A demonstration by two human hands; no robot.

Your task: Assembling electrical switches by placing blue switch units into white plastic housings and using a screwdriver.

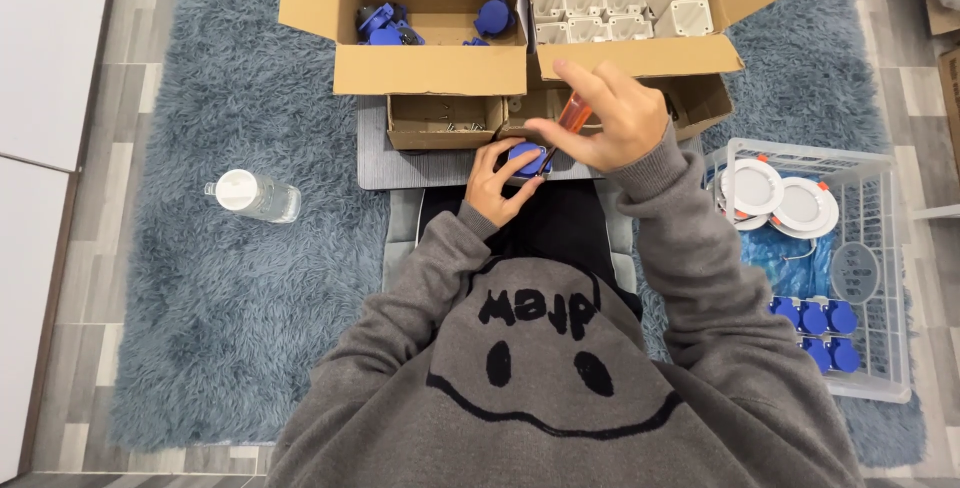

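Left hand [492, 188] pinches a small blue plastic part [524, 158] at the near edge of the grey lap board [420, 166]. Right hand [610, 123] is closed around an orange-handled screwdriver [570, 118], tip down on the part. Far: cardboard box of blue parts [430, 23], box of white housings [640, 8]. Right: white basket [880, 278].
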